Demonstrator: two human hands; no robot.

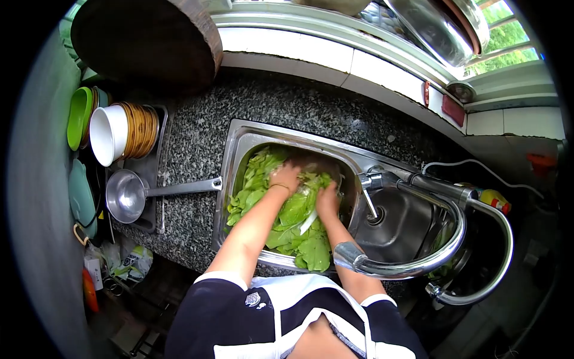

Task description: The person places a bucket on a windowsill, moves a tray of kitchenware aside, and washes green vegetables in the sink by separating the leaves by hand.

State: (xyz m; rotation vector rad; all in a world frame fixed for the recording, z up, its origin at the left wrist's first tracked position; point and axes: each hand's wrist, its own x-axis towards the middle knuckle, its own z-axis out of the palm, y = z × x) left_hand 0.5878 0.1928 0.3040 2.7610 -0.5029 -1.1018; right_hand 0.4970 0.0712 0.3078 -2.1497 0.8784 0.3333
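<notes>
Leafy greens [297,210] with broad leaves and a few pale stalks fill the large basin of the steel sink [234,152]. Reaching into the far part of the basin, my left hand [286,178] has its fingers bent down into the leaves, and water hides the tips. A thin band circles that wrist. My right hand [327,200] is at the basin's right side, closed around some of the leaves, with its fingertips partly hidden. Cloudy water shows beyond both hands.
A chrome faucet [412,269] curves over the small basin [397,224] and close to my right forearm. On the left are a steel ladle [127,196], a white bowl [107,136] and stacked brown bowls [140,130]. A large round wooden board [143,45] stands at the back.
</notes>
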